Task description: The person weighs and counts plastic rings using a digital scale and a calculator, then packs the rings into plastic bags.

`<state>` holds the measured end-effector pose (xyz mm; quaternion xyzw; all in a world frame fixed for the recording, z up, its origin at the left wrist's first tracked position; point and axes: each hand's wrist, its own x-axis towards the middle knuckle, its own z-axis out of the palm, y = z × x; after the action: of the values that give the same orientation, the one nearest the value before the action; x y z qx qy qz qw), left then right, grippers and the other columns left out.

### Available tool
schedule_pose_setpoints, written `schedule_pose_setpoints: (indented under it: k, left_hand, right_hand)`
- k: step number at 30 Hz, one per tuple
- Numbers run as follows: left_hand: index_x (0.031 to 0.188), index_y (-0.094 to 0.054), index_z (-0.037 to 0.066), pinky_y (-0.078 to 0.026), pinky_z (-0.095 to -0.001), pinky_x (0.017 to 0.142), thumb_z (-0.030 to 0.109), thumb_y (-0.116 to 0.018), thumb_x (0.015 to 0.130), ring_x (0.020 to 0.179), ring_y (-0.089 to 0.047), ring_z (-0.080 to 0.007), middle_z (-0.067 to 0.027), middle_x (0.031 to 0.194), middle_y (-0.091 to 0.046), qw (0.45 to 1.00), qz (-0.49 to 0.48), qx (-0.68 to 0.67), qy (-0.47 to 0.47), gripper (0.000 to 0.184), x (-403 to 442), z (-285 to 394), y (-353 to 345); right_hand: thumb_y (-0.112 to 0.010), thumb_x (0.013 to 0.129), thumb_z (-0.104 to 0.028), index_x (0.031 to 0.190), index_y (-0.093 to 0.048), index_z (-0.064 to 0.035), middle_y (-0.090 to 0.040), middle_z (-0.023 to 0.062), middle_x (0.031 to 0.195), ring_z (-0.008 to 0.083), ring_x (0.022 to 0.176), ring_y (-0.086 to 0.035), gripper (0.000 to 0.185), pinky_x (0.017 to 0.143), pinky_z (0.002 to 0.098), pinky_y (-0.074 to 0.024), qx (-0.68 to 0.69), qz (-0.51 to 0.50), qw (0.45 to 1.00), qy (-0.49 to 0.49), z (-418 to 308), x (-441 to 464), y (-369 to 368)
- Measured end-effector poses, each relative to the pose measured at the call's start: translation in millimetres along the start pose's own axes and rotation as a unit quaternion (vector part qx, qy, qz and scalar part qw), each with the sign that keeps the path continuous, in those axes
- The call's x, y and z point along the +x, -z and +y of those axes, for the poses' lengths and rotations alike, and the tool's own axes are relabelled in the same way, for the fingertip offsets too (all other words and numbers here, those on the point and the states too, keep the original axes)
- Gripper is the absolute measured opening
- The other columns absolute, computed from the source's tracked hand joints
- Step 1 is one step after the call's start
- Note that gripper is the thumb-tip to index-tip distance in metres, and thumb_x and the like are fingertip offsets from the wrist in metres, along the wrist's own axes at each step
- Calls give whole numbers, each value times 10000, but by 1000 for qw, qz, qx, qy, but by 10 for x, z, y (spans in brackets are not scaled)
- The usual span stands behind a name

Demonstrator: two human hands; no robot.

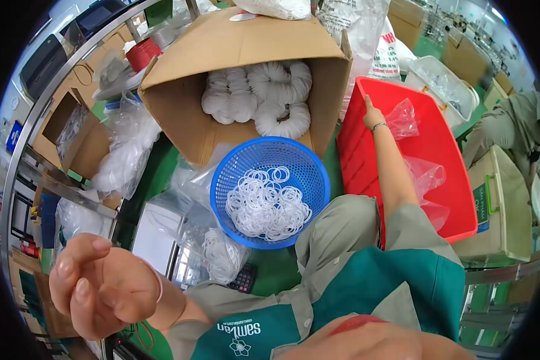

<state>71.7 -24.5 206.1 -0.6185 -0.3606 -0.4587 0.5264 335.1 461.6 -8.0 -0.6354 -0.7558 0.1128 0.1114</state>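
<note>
My left hand (105, 288) is raised at the lower left, palm up, its fingers loosely curled and apart with nothing visible in them. A pale pink band circles that wrist. My right hand (374, 115) is stretched forward over the red bin (462, 198), near its far left side. Its index finger points out; the other fingers are partly hidden, and I cannot tell whether they touch the bin. Between my arms stands a blue perforated basket (223, 210) with many thin white rings (267, 207) in it.
Beyond the basket, an open cardboard box (246, 42) holds bundled white rings (282, 120). Clear plastic bags (423, 174) lie in the red bin. A bag of white rings (222, 255) and a calculator (243, 279) lie left of my lap. A metal rail (24, 138) curves along the left.
</note>
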Motion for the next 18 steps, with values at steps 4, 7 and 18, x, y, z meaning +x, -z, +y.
schedule_pose_setpoints:
  k: [4, 7, 18]
  left_hand:
    - [979, -402, -10, -379, -298, 422, 69, -333, 736, 571, -451, -251, -232, 1039, -442, 1000, 27, 0, -8, 264, -12, -15, -9]
    - [980, -404, -11, -377, -300, 422, 66, -334, 739, 573, -450, -253, -234, 1037, -443, 1000, 27, -1, -8, 262, -25, -32, 2]
    - [945, -398, -37, -399, -302, 438, 63, -332, 734, 528, -450, -246, -244, 978, -454, 998, 46, 32, -13, 243, 61, -51, -14]
  right_hand:
    - [-416, 733, -50, 1350, -115, -202, -524, 272, 1028, 356, 961, -533, 703, 828, 421, -422, 10, 9, 1000, 5, 18, 17, -30]
    - [-408, 708, -17, 1343, -136, -169, -548, 284, 940, 366, 894, -555, 707, 779, 430, -438, 5, 44, 999, 28, 22, -7, -46]
    - [-487, 793, -253, 1277, -299, -91, -512, 249, 1070, 367, 1020, -488, 544, 868, 405, -393, 47, 3, 997, 64, 121, 165, 78]
